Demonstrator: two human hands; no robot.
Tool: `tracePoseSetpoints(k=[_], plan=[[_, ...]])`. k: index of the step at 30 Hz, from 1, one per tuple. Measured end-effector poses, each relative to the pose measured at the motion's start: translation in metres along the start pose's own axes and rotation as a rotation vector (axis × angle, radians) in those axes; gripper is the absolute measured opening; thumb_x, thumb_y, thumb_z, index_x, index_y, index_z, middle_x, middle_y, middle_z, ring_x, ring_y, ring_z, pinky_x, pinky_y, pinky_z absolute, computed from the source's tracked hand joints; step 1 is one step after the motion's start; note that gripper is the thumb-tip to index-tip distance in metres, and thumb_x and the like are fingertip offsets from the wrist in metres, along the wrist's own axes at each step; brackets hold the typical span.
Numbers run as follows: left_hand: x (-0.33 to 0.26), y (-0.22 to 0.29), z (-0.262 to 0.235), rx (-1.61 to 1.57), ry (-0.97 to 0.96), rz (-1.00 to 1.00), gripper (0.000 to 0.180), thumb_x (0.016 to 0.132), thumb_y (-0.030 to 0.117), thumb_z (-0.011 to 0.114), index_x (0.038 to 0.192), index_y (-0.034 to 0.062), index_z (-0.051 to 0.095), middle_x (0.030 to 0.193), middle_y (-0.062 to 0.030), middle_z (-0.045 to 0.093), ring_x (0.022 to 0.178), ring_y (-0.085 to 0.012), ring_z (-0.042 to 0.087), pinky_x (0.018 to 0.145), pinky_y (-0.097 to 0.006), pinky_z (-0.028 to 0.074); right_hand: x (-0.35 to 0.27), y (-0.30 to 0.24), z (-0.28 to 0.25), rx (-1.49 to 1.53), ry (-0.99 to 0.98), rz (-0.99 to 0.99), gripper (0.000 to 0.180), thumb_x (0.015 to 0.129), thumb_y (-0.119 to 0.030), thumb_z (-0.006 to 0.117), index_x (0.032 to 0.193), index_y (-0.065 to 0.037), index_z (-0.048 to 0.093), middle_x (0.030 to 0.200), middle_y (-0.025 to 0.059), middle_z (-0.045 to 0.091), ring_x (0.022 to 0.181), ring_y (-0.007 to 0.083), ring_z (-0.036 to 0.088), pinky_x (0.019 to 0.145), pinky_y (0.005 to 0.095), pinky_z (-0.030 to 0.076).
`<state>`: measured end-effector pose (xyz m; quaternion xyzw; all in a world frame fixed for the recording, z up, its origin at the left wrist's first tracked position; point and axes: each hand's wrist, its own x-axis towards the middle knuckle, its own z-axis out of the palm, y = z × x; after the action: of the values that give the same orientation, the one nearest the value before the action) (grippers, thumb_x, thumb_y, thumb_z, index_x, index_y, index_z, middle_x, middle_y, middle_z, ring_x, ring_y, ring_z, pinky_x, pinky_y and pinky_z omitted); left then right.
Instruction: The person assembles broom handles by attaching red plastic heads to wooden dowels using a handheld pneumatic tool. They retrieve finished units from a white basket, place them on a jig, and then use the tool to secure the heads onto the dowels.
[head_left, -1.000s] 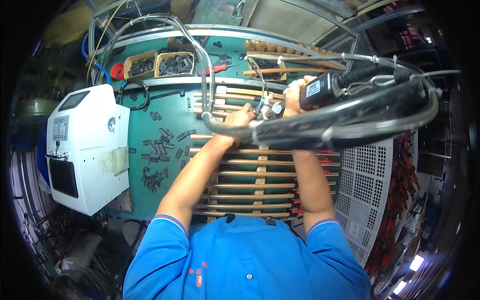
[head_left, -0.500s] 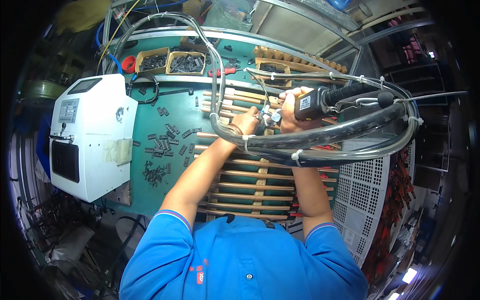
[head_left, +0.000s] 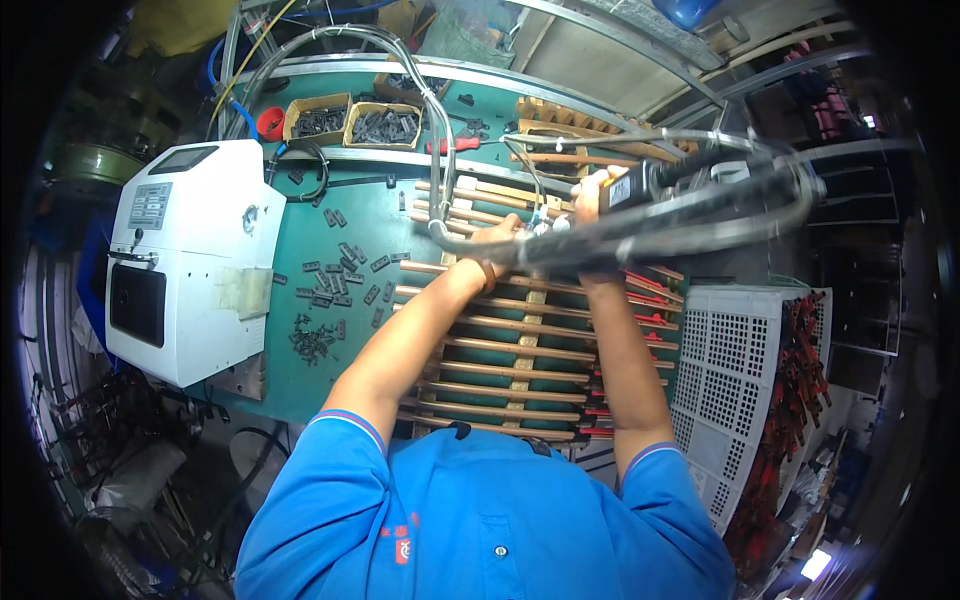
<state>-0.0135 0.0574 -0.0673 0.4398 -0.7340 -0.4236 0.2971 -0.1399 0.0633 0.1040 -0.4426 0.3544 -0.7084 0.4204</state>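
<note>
My right hand [head_left: 588, 192] is wrapped round a black power screwdriver [head_left: 632, 188], whose body lies over the right side of the bench. A thick bundle of hoses [head_left: 690, 222], blurred by motion, loops from the tool and crosses in front of both hands. Close to the tool's tip, my left hand [head_left: 500, 234] has its fingers closed at the upper rods; what they pinch is hidden. Several copper-brown rods [head_left: 510, 365] lie side by side under my arms, across a notched wooden rack [head_left: 523, 366], with red and black parts at their right ends.
On the left stands a white machine [head_left: 190, 265]. Small dark plates [head_left: 335, 275] and a heap of screws [head_left: 313, 340] lie beside it. Behind are cardboard boxes of black parts [head_left: 383, 126], a red-handled tool [head_left: 452, 146] and a red cup [head_left: 270, 124]. A white perforated crate [head_left: 722, 375] stands right.
The screwdriver and its hose bundle have swung, the loop shifting up and left. My left hand stays by the upper rods. The whole view has shifted slightly.
</note>
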Motion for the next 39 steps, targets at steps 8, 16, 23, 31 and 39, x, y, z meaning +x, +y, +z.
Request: tracePoseSetpoints(k=[8,16,23,31,39], plan=[[-0.036,0.065,-0.042,-1.220,0.494,-0.713,0.018,0.092,0.028,0.060,0.098,0.0111,0.060,0.075,-0.0003,0.055,0.054,-0.0035,0.044,0.040,-0.019,0.031,0.050,-0.141,0.046,-0.323,0.226,-0.325,0.026,0.081,-0.001,0.061,0.105,0.003,0.052,0.078,0.0084,0.061,0.065,0.0133,0.059,0.056,0.0249,0.049],[-0.116,0.111,-0.039,-2.310,0.520,-0.890,0.021,0.096,0.013,0.041,0.102,-0.0026,0.053,0.098,-0.0152,0.058,0.093,-0.0284,0.057,0.092,-0.048,0.048,0.014,-0.139,0.041,-0.283,0.227,-0.223,0.018,0.079,0.003,0.061,0.096,0.003,0.055,0.074,0.0068,0.059,0.062,0.0129,0.060,0.054,0.0254,0.050],[-0.125,0.127,-0.039,-2.285,0.147,-0.683,0.043,0.085,-0.004,0.051,0.127,0.0011,0.044,0.119,-0.0143,0.053,0.118,-0.0313,0.049,0.107,-0.053,0.035,-0.015,-0.131,0.047,-0.267,0.209,-0.179,0.023,0.080,0.006,0.059,0.101,0.002,0.051,0.078,0.0056,0.057,0.062,0.0110,0.057,0.055,0.0251,0.049],[-0.123,0.110,-0.036,-1.894,-0.106,-0.672,0.023,0.095,0.027,0.054,0.105,0.0065,0.053,0.091,-0.0067,0.059,0.074,-0.0122,0.061,0.057,-0.021,0.055,-0.013,-0.130,0.041,-0.244,0.238,-0.163,0.025,0.079,0.007,0.059,0.102,0.002,0.052,0.077,0.0064,0.058,0.061,0.0109,0.056,0.055,0.0247,0.048],[-0.112,0.109,-0.036,-1.438,-0.122,-0.738,0.023,0.092,0.032,0.060,0.088,0.0109,0.052,0.069,0.0016,0.051,0.050,-0.0029,0.043,0.037,-0.014,0.026,-0.013,-0.134,0.044,-0.202,0.266,-0.163,0.018,0.078,0.007,0.061,0.094,0.002,0.053,0.074,0.0063,0.059,0.061,0.0108,0.058,0.057,0.0240,0.049]])
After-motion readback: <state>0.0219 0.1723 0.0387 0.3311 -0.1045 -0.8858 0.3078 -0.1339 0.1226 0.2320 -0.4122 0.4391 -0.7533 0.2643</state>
